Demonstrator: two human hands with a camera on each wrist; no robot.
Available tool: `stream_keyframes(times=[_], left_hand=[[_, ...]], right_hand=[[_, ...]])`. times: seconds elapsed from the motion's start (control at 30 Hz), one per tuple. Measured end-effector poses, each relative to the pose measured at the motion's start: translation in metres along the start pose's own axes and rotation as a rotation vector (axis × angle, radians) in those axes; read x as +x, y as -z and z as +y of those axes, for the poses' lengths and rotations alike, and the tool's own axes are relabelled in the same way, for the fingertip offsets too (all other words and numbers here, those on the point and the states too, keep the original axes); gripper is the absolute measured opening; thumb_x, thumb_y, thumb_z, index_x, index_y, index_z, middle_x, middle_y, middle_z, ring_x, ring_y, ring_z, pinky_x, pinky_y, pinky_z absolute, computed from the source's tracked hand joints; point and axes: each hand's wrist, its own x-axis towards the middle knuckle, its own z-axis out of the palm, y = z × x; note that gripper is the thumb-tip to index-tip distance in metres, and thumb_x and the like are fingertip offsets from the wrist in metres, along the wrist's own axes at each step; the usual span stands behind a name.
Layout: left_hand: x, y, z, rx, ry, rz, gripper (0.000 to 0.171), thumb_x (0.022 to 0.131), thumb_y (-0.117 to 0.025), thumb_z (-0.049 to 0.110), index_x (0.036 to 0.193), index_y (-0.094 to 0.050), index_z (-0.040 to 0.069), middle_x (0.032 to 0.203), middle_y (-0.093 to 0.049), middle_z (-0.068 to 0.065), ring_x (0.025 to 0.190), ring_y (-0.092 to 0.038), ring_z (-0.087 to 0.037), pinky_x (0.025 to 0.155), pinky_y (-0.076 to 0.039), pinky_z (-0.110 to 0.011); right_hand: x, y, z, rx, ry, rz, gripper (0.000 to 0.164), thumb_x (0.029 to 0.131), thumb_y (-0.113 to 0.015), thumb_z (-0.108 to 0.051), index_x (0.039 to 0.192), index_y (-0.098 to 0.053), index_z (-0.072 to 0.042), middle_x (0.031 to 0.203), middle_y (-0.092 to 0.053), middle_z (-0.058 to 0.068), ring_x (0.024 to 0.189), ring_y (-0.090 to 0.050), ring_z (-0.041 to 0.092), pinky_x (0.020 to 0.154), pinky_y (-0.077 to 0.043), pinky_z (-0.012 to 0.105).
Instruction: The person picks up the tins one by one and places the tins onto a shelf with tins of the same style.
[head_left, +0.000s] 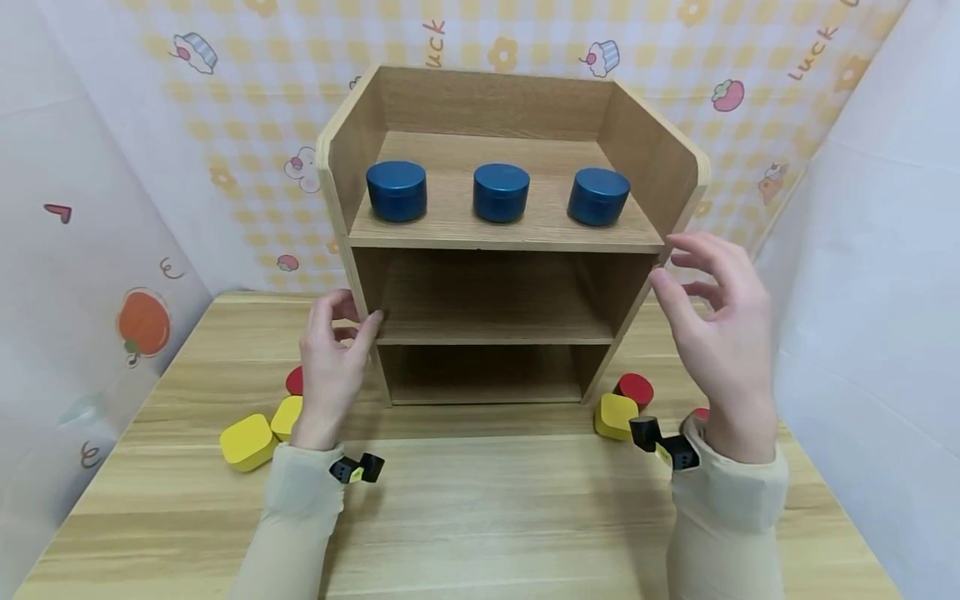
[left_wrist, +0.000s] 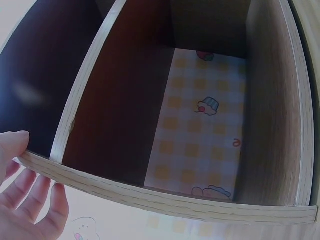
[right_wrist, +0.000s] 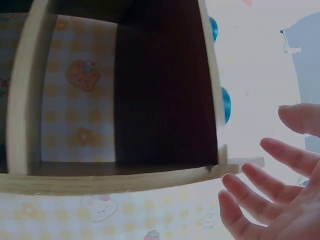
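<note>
Left of the wooden shelf (head_left: pixel 495 310), two yellow blocks (head_left: pixel 247 442) and a partly hidden red piece (head_left: pixel 294 382) lay on the tabletop (head_left: pixel 487 525). At the shelf's left side panel (head_left: pixel 357 154), the left grip (head_left: pixel 333 362) pinched the front edge, thumb inside and fingers outside. The shelf stood between the two grips, its panels running upright: directly right of the left grip, left of the right one. Three blue tins (head_left: pixel 501 192) sat in a row on its top tier. Near its right foot were another yellow block (head_left: pixel 616 417) and two red pieces (head_left: pixel 634 389). Beside its right side panel (head_left: pixel 651 158), the right grip (head_left: pixel 723 329) was spread, holding nothing; fingertip contact could not be told. The relation that seemed to matter was this: the left grip was nearer, already touching.
</note>
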Motion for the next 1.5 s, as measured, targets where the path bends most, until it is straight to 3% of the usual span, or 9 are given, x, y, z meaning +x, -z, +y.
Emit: stream_keyframes(times=[0.37, 0.57, 0.73, 0.97, 1.13, 1.37, 1.5], left_hand=[[0.001, -0.001, -0.01, -0.008, 0.001, -0.013, 0.041, 0.089, -0.072, 0.009, 0.125, -0.054, 0.002, 0.111, -0.056, -0.012, 0.097, -0.05, -0.011, 0.074, -0.045, -0.023], [0.003, -0.001, -0.01, 0.013, 0.01, -0.009, 0.042, 0.089, -0.071, 0.003, 0.125, -0.052, -0.002, 0.112, -0.055, -0.016, 0.098, -0.05, -0.014, 0.075, -0.044, -0.022], [0.002, 0.0, -0.009, 0.01, -0.003, -0.01, 0.041, 0.089, -0.071, 0.007, 0.125, -0.053, 0.001, 0.112, -0.056, -0.012, 0.098, -0.05, -0.013, 0.075, -0.045, -0.021], [0.002, 0.0, -0.008, -0.005, -0.009, -0.015, 0.04, 0.09, -0.072, 0.011, 0.125, -0.054, 0.003, 0.112, -0.056, -0.01, 0.098, -0.05, -0.011, 0.075, -0.045, -0.023], [0.002, -0.001, -0.009, -0.005, -0.003, -0.017, 0.042, 0.089, -0.072, 0.01, 0.126, -0.054, 0.004, 0.111, -0.056, -0.009, 0.098, -0.05, -0.014, 0.075, -0.045, -0.023], [-0.001, -0.001, -0.011, -0.009, -0.007, -0.014, 0.04, 0.09, -0.071, 0.012, 0.125, -0.054, 0.003, 0.111, -0.056, -0.009, 0.097, -0.051, -0.012, 0.076, -0.046, -0.022], [0.0, 0.001, -0.011, -0.003, -0.019, -0.007, 0.04, 0.09, -0.072, 0.012, 0.125, -0.054, 0.003, 0.11, -0.057, -0.009, 0.097, -0.051, -0.012, 0.076, -0.046, -0.021]], right_hand=[[-0.02, 0.008, 0.032, -0.021, 0.0, -0.022, 0.032, 0.088, -0.069, -0.002, 0.12, -0.067, -0.002, 0.121, -0.062, 0.007, 0.104, -0.057, 0.018, 0.081, -0.048, 0.018], [-0.031, 0.014, 0.054, -0.121, -0.008, -0.095, 0.033, 0.089, -0.069, -0.002, 0.122, -0.066, -0.004, 0.122, -0.062, 0.004, 0.104, -0.056, 0.012, 0.081, -0.046, 0.014], [-0.041, 0.021, 0.072, -0.169, -0.022, -0.164, 0.031, 0.091, -0.066, -0.004, 0.122, -0.066, -0.003, 0.122, -0.062, 0.004, 0.104, -0.056, 0.01, 0.081, -0.045, 0.012], [-0.057, 0.03, 0.097, -0.174, -0.099, -0.28, 0.028, 0.094, -0.064, -0.007, 0.121, -0.065, -0.004, 0.118, -0.062, 0.006, 0.102, -0.057, 0.011, 0.081, -0.044, 0.01], [-0.071, 0.03, 0.116, -0.23, -0.154, -0.411, 0.027, 0.096, -0.062, -0.012, 0.122, -0.064, -0.008, 0.119, -0.062, 0.005, 0.101, -0.056, 0.008, 0.08, -0.045, 0.013], [-0.085, 0.022, 0.139, -0.29, -0.071, -0.616, 0.031, 0.09, -0.069, -0.007, 0.12, -0.064, -0.003, 0.114, -0.064, 0.012, 0.095, -0.062, 0.027, 0.071, -0.054, 0.031], [-0.091, 0.018, 0.147, -0.285, -0.032, -0.685, 0.032, 0.086, -0.072, -0.003, 0.117, -0.065, 0.0, 0.111, -0.065, 0.013, 0.089, -0.063, 0.026, 0.068, -0.055, 0.032]])
